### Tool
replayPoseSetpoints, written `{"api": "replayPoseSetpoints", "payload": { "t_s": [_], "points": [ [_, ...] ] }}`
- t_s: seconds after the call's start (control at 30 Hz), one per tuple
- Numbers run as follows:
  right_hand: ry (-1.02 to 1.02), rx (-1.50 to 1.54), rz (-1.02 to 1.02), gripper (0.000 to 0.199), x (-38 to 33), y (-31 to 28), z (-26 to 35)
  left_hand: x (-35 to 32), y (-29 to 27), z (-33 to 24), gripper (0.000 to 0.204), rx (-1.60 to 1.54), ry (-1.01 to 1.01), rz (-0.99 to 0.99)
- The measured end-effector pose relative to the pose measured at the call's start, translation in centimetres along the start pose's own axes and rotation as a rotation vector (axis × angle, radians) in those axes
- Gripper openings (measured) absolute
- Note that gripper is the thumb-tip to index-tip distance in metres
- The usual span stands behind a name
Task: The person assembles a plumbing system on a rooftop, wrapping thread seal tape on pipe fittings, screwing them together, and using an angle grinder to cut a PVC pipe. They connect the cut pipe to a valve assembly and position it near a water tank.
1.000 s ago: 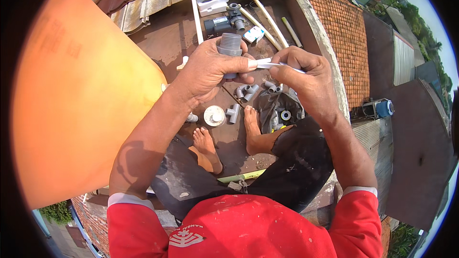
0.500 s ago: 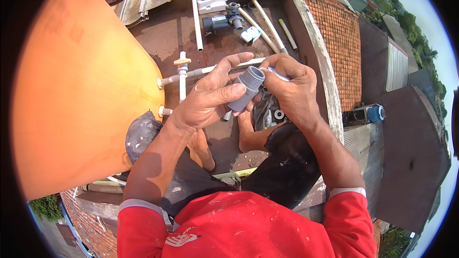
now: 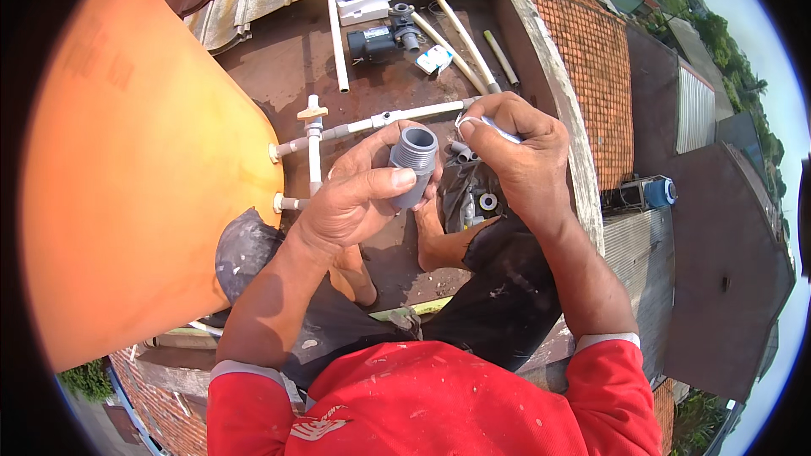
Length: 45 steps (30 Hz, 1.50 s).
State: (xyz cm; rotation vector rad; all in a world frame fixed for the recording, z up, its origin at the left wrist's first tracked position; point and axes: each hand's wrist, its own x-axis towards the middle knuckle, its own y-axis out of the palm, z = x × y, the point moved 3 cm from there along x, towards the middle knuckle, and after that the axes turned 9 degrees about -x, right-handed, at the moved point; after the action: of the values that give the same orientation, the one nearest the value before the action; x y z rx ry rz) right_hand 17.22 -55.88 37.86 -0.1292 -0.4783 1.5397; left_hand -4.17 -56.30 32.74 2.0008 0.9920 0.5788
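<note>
A grey threaded PVC pipe fitting [image 3: 414, 156] is upright in my left hand [image 3: 359, 194], its threaded open end facing up. My left thumb presses on its near side and the fingers wrap behind it. To the right and slightly higher, my right hand [image 3: 528, 148] pinches a small white thing [image 3: 500, 129] between thumb and curled fingers. A thin whitish end of it sticks out by the thumb, apart from the fitting. Most of it is hidden, so its kind is unclear.
An orange tank [image 3: 144, 177] stands at left, joined to white piping with a valve [image 3: 313, 114]. A dark pump [image 3: 376, 44], loose pipes [image 3: 338, 42] and a small box [image 3: 433, 60] lie ahead. A black bag [image 3: 456, 194] with fittings lies by my feet. A low wall [image 3: 562, 101] runs along the right.
My hands have drawn apart. My left hand has moved slightly left and down, turning the fitting more upright. My right hand, with the white thing, has come away from the fitting's threaded end.
</note>
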Motion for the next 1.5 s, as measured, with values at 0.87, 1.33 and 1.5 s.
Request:
{"api": "replayPoseSetpoints", "payload": {
  "t_s": [0.87, 1.33, 1.5],
  "points": [
    [0.239, -0.004, 0.229, 0.018, -0.8, 1.6, -2.3, -0.4, -1.6, 1.0, 0.038, 0.682, 0.000, -0.264],
    [0.281, 0.374, 0.306, 0.016, -0.3, 1.6, -3.0, -0.3, -1.6, 0.8, 0.046, 0.396, 0.109, 0.019],
    [0.210, 0.317, 0.311, 0.020, -0.5, 1.6, -2.4, -0.1, -1.7, 0.4, 0.048, 0.351, 0.143, -0.077]
  ]
}}
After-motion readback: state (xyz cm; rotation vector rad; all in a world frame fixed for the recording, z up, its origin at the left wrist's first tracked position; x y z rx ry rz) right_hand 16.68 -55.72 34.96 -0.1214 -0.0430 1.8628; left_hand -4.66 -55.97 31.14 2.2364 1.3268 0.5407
